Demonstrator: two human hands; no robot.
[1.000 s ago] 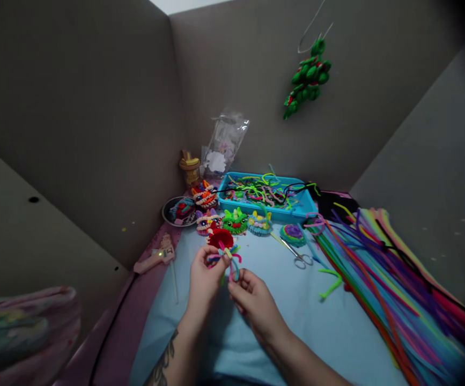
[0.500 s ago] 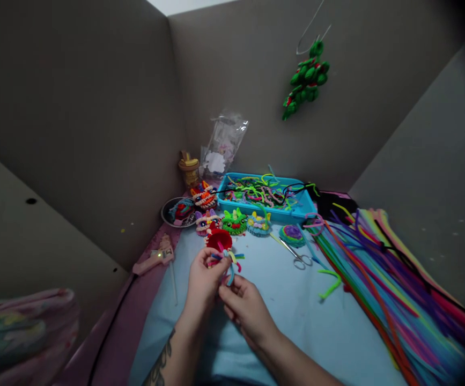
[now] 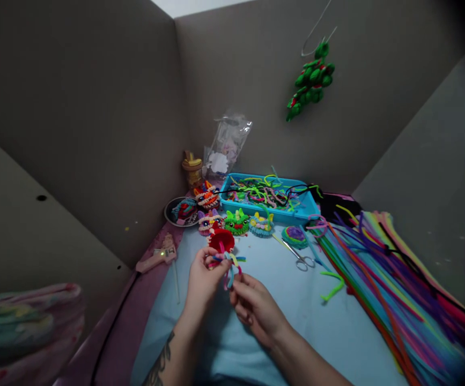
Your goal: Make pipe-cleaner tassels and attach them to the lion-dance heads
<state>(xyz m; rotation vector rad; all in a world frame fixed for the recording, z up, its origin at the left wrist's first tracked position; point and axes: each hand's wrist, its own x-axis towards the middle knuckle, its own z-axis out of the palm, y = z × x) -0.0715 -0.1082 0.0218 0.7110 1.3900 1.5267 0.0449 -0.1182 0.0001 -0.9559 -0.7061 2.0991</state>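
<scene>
Currently we pinch a cluster of multicoloured fuzzy stems (image 3: pixel 228 261) in our left hand (image 3: pixel 206 273), above the light-blue cloth (image 3: pixel 316 327) and just nearer us than the red cup-shaped piece (image 3: pixel 222 239), our right hand (image 3: pixel 256 305) narrowly pinching its lower strands.

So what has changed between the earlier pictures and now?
Since half a second ago, the right hand has shifted slightly right, from the light blue strand toward the red strand; whether it grips either is too small to tell. The left hand still pinches the strand bundle. The scissors, glue gun and blue tray stayed put.
</scene>
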